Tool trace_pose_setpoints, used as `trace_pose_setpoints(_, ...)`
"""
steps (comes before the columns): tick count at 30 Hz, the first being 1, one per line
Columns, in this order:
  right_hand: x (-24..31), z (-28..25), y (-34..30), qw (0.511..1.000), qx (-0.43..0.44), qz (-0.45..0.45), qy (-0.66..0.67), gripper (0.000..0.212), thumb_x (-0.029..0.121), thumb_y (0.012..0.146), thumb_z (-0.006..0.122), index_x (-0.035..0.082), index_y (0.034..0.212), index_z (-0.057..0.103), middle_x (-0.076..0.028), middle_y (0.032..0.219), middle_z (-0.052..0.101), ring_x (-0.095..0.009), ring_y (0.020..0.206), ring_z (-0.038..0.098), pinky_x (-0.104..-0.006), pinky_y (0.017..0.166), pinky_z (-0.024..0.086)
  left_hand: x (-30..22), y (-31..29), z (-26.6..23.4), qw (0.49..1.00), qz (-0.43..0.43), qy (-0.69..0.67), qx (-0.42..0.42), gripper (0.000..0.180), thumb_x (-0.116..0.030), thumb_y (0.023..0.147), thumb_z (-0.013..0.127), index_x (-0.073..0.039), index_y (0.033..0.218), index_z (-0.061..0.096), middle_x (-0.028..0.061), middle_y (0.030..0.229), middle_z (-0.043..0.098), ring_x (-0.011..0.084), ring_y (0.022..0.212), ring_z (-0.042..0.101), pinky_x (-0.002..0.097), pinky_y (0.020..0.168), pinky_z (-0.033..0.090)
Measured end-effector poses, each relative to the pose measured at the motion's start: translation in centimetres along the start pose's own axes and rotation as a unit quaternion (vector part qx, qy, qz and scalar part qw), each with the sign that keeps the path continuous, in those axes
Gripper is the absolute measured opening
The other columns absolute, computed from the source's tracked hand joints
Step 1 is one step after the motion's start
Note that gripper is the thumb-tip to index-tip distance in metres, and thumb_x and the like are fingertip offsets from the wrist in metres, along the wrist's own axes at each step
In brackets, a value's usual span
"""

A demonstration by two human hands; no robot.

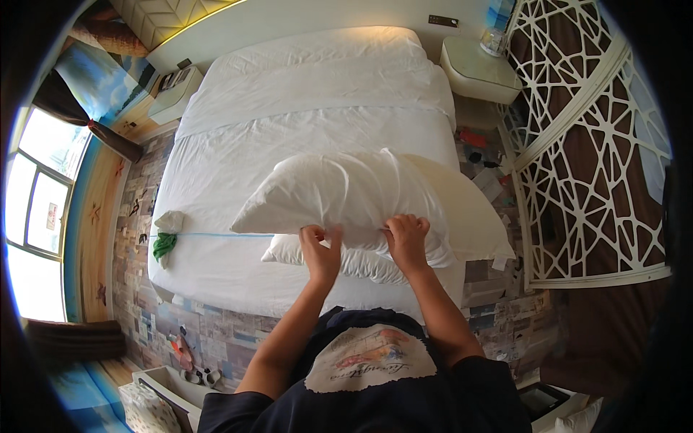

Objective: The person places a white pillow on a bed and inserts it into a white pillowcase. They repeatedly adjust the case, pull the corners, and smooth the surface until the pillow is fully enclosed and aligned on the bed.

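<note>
A white pillow [328, 189] is held up over the foot end of the bed, its near edge pinched between both my hands. My left hand [321, 249] grips that edge left of the pillow's middle, thumb and fingers closed on the cloth. On the right side, my right hand [408, 238] pinches the same edge, fingers curled. Under it, a second white pillow [368, 265] lies on the bed, mostly covered. A cream-coloured pillow [469, 209] lies behind and to the right, reaching past the mattress edge.
The bed [216, 155] has a white sheet. A green cloth [164, 245] and a white cloth [170, 221] lie at its left edge. Nightstands [480, 68] flank the head. A white lattice screen [592, 159] stands at right, windows [43, 209] at left. Shoes [202, 377] lie on the floor.
</note>
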State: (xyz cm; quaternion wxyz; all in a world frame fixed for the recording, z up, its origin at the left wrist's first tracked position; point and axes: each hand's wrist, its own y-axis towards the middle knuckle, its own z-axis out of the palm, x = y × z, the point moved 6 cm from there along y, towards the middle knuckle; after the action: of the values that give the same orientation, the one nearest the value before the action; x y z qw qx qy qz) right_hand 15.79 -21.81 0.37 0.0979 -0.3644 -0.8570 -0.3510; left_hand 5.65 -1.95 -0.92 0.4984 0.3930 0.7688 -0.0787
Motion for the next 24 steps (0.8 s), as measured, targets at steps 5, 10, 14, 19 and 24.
trace_pose_setpoints(5, -0.7, -2.4, -0.2, 0.998, -0.011, -0.011, 0.053, 0.022, 0.011, 0.078, 0.076, 0.014, 0.083, 0.054, -0.003, 0.084, 0.058, -0.026, 0.085, 0.058, -0.0448, 0.085, 0.033, -4.9, -2.1, 0.1, 0.971, 0.163, 0.172, -0.018, 0.073, -0.029, 0.083, 0.08, -0.014, 0.147, 0.049, 0.0274, 0.141, 0.038, 0.0478, 0.13, 0.035, 0.0582, 0.112, 0.026)
trace_pose_setpoints(10, -4.4, -4.5, -3.8, 0.999, -0.008, 0.04, 0.01, 0.023, 0.011, 0.08, 0.077, 0.013, 0.081, 0.054, -0.004, 0.077, 0.055, -0.027, 0.079, 0.056, -0.0439, 0.085, 0.032, -6.5, -1.0, 0.6, 0.93, 0.204, 0.298, 0.066, 0.075, -0.043, 0.089, 0.072, -0.014, 0.152, 0.044, 0.0327, 0.16, 0.02, 0.0572, 0.147, 0.012, 0.0672, 0.117, 0.008)
trace_pose_setpoints(14, -4.7, -4.9, -5.2, 0.998, 0.013, 0.051, 0.025, 0.022, 0.01, 0.08, 0.077, 0.012, 0.08, 0.055, -0.004, 0.076, 0.056, -0.027, 0.078, 0.056, -0.0438, 0.086, 0.032, -5.4, -1.3, 1.1, 0.946, 0.139, 0.283, 0.068, 0.073, -0.045, 0.091, 0.069, -0.015, 0.153, 0.044, 0.0304, 0.162, 0.02, 0.0582, 0.148, 0.007, 0.0707, 0.116, 0.003)
trace_pose_setpoints(19, -5.5, -3.5, -5.4, 0.983, 0.166, 0.071, -0.017, 0.022, 0.017, 0.078, 0.08, 0.011, 0.083, 0.06, -0.005, 0.076, 0.058, -0.029, 0.079, 0.058, -0.0442, 0.089, 0.033, -6.0, -2.1, 2.7, 0.932, 0.128, 0.311, 0.136, 0.072, -0.047, 0.092, 0.066, -0.016, 0.153, 0.043, 0.0262, 0.163, 0.023, 0.0547, 0.15, 0.009, 0.0701, 0.117, 0.003)
trace_pose_setpoints(24, -4.3, -5.2, -1.2, 0.99, -0.058, 0.09, -0.093, 0.041, 0.037, 0.077, 0.082, 0.005, 0.092, 0.062, -0.013, 0.088, 0.063, -0.036, 0.087, 0.059, -0.0499, 0.08, 0.041, -4.1, -2.9, 6.6, 0.921, 0.126, 0.307, 0.204, 0.066, -0.047, 0.095, 0.061, -0.018, 0.153, 0.045, 0.02, 0.163, 0.027, 0.0463, 0.152, 0.015, 0.0675, 0.118, 0.006)
